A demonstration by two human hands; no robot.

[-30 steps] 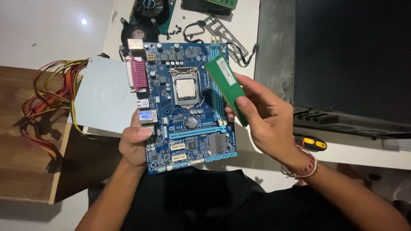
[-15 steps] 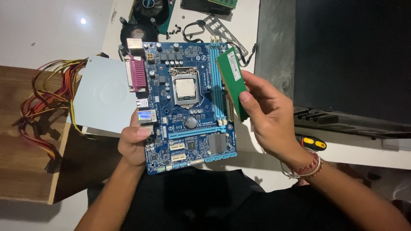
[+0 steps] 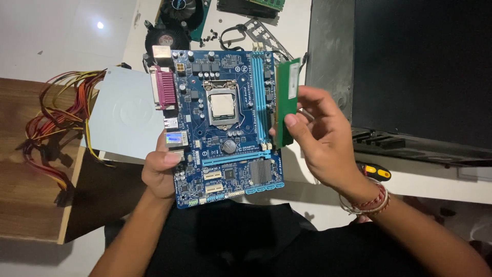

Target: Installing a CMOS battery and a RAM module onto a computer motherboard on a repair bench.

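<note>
White table (image 3: 118,31), perhaps dim room

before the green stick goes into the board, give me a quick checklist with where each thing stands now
1. Left hand has the board steady: ok, it grips the left edge, thumb on top.
2. Right hand has the stick: ok, pinched between thumb and fingers.
3. Stick lined up with the slots: not ok, it stands just right of the board's edge, roughly parallel to them.
4. Slots empty: ok, both blue slots show bare.
5. Slot latches open: cannot tell, too small.
6. Notch matches the slot key: cannot tell, the stick's lower edge is hidden.
</note>
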